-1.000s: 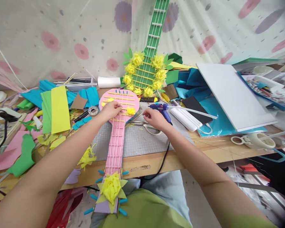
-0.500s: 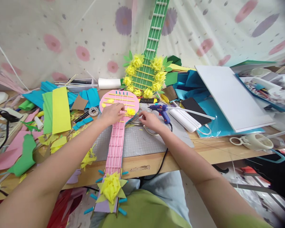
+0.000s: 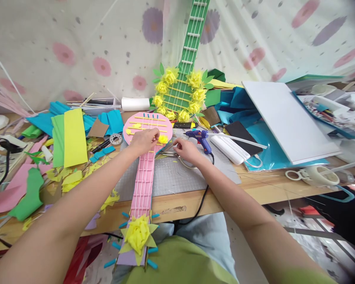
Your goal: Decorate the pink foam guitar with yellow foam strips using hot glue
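Note:
A handmade pink paper guitar [image 3: 145,177] lies with its round body on the cutting mat and its neck hanging past the table edge towards me. White strings run along it, and a large yellow paper flower [image 3: 137,235] covers the head. Over the body, my left hand [image 3: 144,142] has its fingers curled together close beside a small yellow paper flower [image 3: 163,139]. What its fingertips hold, if anything, is hidden. My right hand [image 3: 185,150] is held with fingers bent and pinched near the scissors [image 3: 170,154], just left of a blue glue gun [image 3: 201,139]; its fingertip contents are too small to make out.
A green paper guitar [image 3: 179,92] with yellow flowers leans at the back. Coloured paper scraps [image 3: 73,179] cover the left side. A white power strip [image 3: 229,148], a white board [image 3: 290,122] and tape rolls [image 3: 322,176] lie to the right. The glue gun's black cord [image 3: 203,205] drops over the front edge.
My left hand has shifted slightly right and its fingers have drawn in nearer the small yellow flower. My right hand stays almost where it was.

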`<move>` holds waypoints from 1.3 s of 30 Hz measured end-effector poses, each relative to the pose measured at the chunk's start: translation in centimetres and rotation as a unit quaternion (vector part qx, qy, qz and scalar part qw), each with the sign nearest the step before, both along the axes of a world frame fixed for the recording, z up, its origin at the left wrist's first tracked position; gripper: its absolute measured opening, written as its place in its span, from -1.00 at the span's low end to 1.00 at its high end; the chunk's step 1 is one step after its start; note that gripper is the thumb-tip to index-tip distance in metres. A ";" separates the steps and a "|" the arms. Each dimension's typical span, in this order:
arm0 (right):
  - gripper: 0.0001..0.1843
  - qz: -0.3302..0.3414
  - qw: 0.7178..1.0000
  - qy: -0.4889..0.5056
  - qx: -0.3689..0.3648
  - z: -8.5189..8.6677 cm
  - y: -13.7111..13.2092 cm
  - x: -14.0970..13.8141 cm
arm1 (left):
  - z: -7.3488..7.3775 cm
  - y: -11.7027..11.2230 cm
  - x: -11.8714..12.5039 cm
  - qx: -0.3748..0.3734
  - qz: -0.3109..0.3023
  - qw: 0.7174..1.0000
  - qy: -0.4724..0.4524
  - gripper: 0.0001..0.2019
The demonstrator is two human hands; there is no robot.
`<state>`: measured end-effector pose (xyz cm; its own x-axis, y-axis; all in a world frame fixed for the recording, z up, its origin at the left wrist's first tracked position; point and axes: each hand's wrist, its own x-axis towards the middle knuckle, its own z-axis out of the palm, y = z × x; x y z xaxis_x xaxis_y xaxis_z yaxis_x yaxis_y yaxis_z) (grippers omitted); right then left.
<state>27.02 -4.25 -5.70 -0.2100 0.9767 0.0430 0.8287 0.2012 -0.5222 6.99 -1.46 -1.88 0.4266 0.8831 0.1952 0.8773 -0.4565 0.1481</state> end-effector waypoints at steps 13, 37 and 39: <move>-0.83 0.007 1.000 0.004 -0.006 0.1 0.0 0.0 | -0.1 0.0 -0.1 0.015 -0.042 0.999 0.003 -0.92; -0.85 -0.025 0.996 0.080 -0.011 -0.7 -0.4 0.2 | 0.8 -0.7 -1.7 -0.097 0.170 0.964 -0.180 -0.79; -0.85 -0.028 0.996 0.086 -0.012 -0.7 -0.4 0.2 | 0.4 -0.6 -1.1 -0.156 0.186 0.948 -0.205 -0.74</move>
<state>27.27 -4.68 -6.36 -0.1470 0.9879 0.0492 0.7366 0.1425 -0.6612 5.87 -2.04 -1.49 0.0187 0.9997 -0.0187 0.8084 -0.0041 0.5886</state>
